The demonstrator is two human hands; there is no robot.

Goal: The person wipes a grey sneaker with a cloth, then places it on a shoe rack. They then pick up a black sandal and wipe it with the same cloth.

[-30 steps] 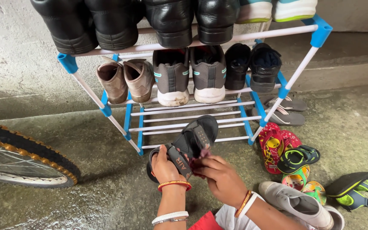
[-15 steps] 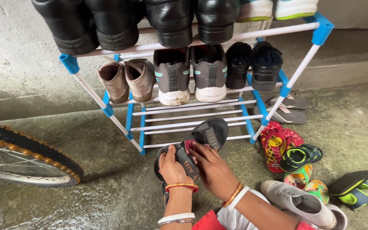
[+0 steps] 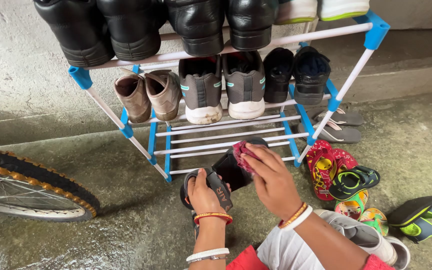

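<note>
I see my left hand (image 3: 202, 192) fingers wrapped round the sandal (image 3: 221, 177) heel, my right hand (image 3: 271, 177) fingers pressing a red cloth (image 3: 242, 151) onto its toe end

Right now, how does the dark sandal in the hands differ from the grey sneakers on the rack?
The dark sandal is open and strappy; the grey sneakers are closed with white soles. The sandal is gripped by the left hand and wiped with a red cloth under the right hand; the sneakers rest untouched on the rack as a pair.
</note>
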